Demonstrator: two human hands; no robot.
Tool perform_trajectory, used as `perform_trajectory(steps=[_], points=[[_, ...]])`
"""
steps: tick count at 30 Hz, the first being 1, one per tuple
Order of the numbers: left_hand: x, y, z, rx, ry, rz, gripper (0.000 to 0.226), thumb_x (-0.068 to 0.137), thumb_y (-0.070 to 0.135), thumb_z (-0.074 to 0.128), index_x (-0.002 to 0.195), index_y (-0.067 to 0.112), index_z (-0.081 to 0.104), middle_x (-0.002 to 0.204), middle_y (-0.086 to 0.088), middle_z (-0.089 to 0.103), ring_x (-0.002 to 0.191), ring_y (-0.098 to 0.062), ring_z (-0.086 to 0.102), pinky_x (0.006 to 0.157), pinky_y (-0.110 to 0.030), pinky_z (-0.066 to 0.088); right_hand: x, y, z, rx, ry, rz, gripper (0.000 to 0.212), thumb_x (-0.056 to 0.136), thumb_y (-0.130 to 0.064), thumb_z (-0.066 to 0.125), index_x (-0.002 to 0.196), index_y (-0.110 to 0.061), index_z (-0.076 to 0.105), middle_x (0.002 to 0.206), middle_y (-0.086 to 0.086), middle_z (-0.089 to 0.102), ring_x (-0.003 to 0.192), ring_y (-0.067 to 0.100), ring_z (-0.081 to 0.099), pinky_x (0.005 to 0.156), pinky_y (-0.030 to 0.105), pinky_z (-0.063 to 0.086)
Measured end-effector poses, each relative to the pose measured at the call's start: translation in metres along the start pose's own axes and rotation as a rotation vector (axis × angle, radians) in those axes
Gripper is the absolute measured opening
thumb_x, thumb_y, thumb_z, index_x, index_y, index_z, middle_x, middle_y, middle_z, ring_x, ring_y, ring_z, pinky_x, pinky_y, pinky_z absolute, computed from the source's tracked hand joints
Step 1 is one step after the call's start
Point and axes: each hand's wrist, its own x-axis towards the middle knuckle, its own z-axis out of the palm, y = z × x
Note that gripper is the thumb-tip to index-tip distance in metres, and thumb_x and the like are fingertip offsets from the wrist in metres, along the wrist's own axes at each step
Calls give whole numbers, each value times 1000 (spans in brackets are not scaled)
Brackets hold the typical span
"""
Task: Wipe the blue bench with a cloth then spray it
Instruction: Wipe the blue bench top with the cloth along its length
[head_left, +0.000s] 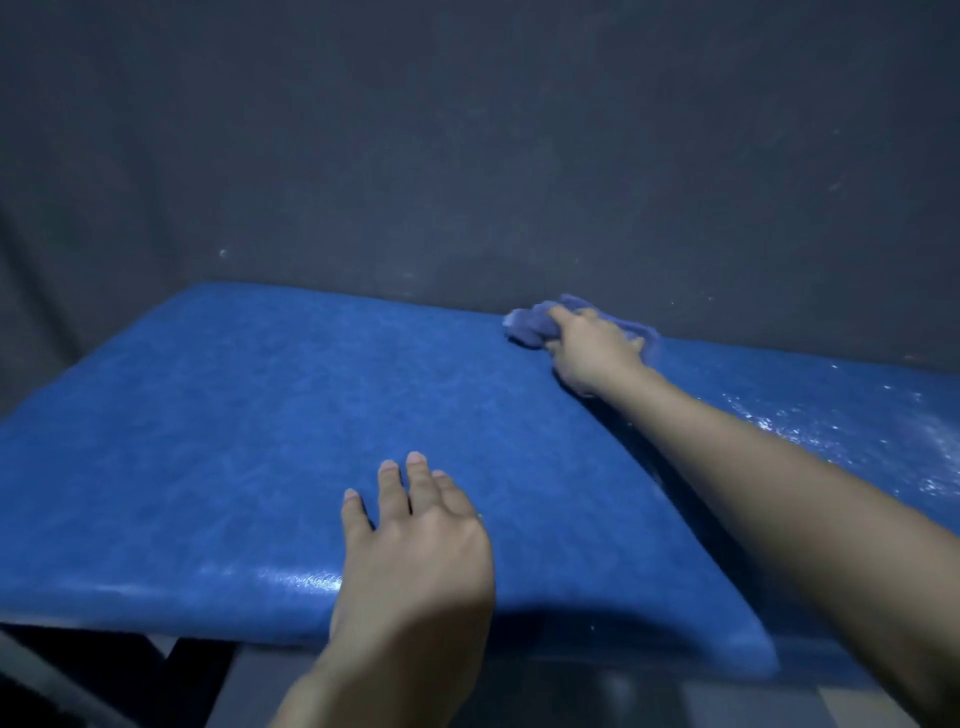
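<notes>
Here my right hand (592, 348) has its fingers clamped on the cloth (530, 325) at the blue counter's (234, 415) far edge; left hand (415, 535) flat, fingers apart. Risk: cloth slips behind.

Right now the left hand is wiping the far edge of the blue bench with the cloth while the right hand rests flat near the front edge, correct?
Not quite: the hands are swapped. In the head view the right hand grips the cloth at the far edge of the blue bench, while the left hand rests flat near the front edge.
</notes>
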Motion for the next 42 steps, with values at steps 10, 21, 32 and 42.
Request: perform_trajectory(steps=[10, 21, 32, 42], points=[[-13, 4, -9, 128, -144, 47, 74, 65, 4, 6, 114, -22, 56, 123, -45, 51, 111, -61, 52, 81, -72, 42, 7, 54, -17, -22, -23, 206, 29, 96, -34, 40, 125, -32, 45, 139, 9, 45, 127, 36, 42, 101, 57, 30], [-15, 9, -7, 263, -28, 45, 61, 94, 2, 30, 148, -4, 3, 159, -20, -3, 147, -37, 3, 114, -54, 18, -120, -3, -20, 56, -128, -323, 40, 92, -43, 45, 129, -30, 47, 138, -1, 43, 134, 27, 34, 107, 57, 27], [0, -12, -15, 102, -54, 115, 40, 90, 9, 48, 127, 17, 36, 143, -3, 27, 128, -21, 33, 91, -29, 38, -220, -8, -23, -41, 44, -458, 35, 76, -45, 42, 110, -39, 45, 121, 2, 63, 116, 38, 59, 88, 65, 43], [-10, 12, -15, -32, 24, 19, 29, 100, 36, 23, 122, 24, 39, 152, -1, 17, 143, -24, 14, 111, -47, 22, -248, 23, -7, 5, 271, -384, 25, 96, -55, 26, 110, -47, 44, 114, -15, 69, 109, 15, 66, 94, 43, 49]])
